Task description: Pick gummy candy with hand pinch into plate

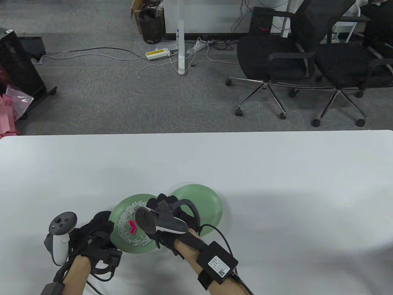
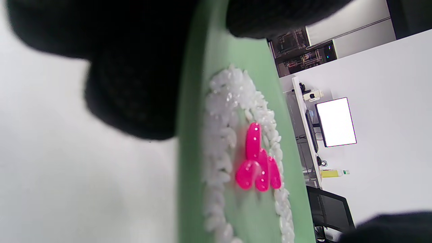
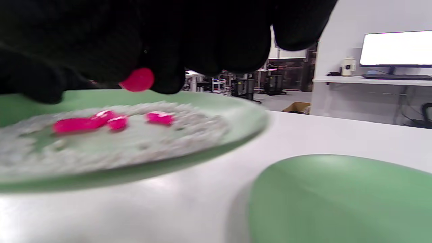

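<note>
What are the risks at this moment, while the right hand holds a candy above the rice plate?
The pink gummy shows only partly between the right hand's fingertips, so it may slip back among the rice. The left hand holds the rice plate by its rim; it could tilt. The empty plate lies close beside, perhaps overlapped.

I see glossy, wet-looking pink candy [image 2: 256,165] lying among matt white grains [image 2: 222,111] on a smooth, satin green plate [image 2: 189,168]. My fingers [image 3: 168,50] wear black knitted cloth. The white tabletop [image 1: 276,172] looks smooth with a faint sheen.
</note>
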A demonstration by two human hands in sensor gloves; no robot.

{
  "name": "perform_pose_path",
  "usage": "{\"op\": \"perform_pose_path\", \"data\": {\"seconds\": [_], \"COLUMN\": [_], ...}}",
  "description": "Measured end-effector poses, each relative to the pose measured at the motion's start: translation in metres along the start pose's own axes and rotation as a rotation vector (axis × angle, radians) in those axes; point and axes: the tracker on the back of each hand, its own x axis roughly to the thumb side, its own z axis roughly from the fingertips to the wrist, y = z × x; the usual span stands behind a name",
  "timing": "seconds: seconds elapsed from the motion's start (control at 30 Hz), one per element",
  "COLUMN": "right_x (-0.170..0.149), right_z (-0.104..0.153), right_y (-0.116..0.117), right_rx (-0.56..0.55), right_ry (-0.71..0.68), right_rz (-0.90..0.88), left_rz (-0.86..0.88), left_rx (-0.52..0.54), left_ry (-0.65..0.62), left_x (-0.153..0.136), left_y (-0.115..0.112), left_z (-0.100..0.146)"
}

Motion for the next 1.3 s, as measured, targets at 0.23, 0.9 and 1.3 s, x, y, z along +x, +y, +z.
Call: {"op": "perform_pose_path", "data": {"seconds": [0.23,0.9,1.3], "right_x": [-0.075,-0.082,0.038], "right_z": [0.007,0.009,-0.022], "right_y": [0.017,0.046,0.018], "right_rx": [0.061,0.044,0.002], "right_ry": [0.188,0.261,0.217], "right_rz": [-0.022,-0.005,-0.005], "left_rz": [-0.003,0.012,-0.02], "left_rx": [0.021,0.021,0.032], "left_ry": [0.008,0.013,-0.005], "left_x": [-0.002,-0.003,0.0], "left_y": [0.004,0.006,-0.002], "left_z": [-0.002,-0.002,0.001]}}
